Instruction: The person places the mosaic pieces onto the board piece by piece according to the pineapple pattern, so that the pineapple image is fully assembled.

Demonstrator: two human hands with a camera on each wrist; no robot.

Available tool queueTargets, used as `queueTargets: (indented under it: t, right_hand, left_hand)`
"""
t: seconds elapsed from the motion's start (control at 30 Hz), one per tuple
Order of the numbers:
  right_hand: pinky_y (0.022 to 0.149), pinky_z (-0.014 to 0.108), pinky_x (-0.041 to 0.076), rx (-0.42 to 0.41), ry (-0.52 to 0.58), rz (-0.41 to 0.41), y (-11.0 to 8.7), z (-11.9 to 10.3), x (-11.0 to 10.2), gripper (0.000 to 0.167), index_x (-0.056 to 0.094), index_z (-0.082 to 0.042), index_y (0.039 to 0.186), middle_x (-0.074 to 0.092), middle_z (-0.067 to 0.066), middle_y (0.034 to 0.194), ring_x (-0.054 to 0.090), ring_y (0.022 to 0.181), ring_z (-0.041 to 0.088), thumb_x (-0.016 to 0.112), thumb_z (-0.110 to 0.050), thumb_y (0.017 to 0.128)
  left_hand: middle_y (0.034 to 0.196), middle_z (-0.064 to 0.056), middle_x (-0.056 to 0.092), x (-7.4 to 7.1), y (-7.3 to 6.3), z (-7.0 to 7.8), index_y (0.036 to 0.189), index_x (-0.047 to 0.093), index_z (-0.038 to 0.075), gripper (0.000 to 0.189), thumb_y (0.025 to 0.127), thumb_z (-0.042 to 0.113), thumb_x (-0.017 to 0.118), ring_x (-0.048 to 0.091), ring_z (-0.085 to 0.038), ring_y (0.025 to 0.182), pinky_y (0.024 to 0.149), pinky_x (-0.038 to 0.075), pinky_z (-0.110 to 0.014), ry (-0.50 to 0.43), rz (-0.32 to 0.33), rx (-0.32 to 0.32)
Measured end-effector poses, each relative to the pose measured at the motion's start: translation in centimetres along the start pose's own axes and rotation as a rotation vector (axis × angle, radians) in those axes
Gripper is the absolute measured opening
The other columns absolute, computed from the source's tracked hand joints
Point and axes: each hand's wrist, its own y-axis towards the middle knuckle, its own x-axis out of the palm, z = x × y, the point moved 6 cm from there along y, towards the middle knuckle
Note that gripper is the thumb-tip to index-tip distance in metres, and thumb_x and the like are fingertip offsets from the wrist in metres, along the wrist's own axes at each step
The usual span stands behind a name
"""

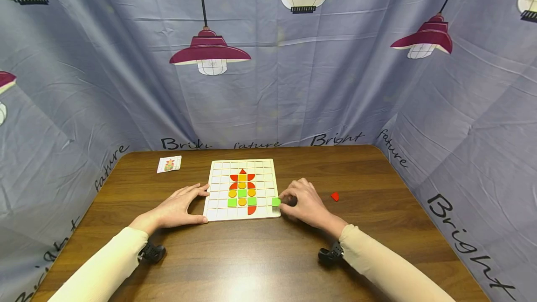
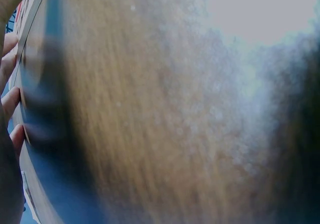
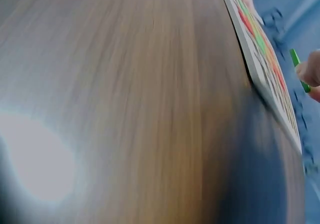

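A white gridded board (image 1: 218, 178) lies on the table. On it is a figure of flat pieces: a red triangle (image 1: 243, 171) on top, a yellow square (image 1: 242, 178), red quarter-rounds (image 1: 251, 210), orange discs (image 1: 242, 202) and green squares (image 1: 232, 202). My left hand (image 1: 178, 206) rests at the board's left edge, thumb and fingers spread and touching it. Between thumb and fingertips, my right hand (image 1: 304, 203) pinches a green square tile (image 1: 275, 202) over the board's right edge. The right wrist view shows that tile (image 3: 296, 59) tilted above the board.
One loose red piece (image 1: 334, 196) lies on the table to the right of my right hand. A small card (image 1: 169, 164) with a printed pineapple-like figure lies at the back left. Behind the wooden table (image 1: 335, 167) hangs a patterned grey-blue curtain (image 1: 268, 106).
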Motion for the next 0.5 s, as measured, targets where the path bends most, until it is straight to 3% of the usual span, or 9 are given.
queueTargets:
  t: [0.23,0.5]
  right_hand:
    - [0.079,0.032,0.038,-0.055,-0.019,-0.046,2.6,-4.0,3.5,0.015,0.079,-0.026,0.092,0.059,-0.013,0.082,0.046,0.088,0.009,0.083,-0.032,0.078]
    - [0.077,0.031,0.038,-0.087,-0.072,-0.053,3.8,-6.2,5.8,0.016,0.080,-0.026,0.091,0.060,-0.012,0.082,0.047,0.088,0.011,0.083,-0.034,0.077]
  left_hand:
    - [0.160,-0.008,0.042,-0.1,0.1,0.0,0.147,0.053,0.014,0.085,0.082,0.062,0.077,0.033,-0.038,0.148,0.116,0.024,-0.063,0.002,-0.001,-0.003]
    - [0.160,-0.008,0.041,-0.1,0.1,0.1,0.145,0.055,0.015,0.082,0.082,0.064,0.076,0.034,-0.037,0.148,0.116,0.025,-0.063,0.005,0.000,-0.003]
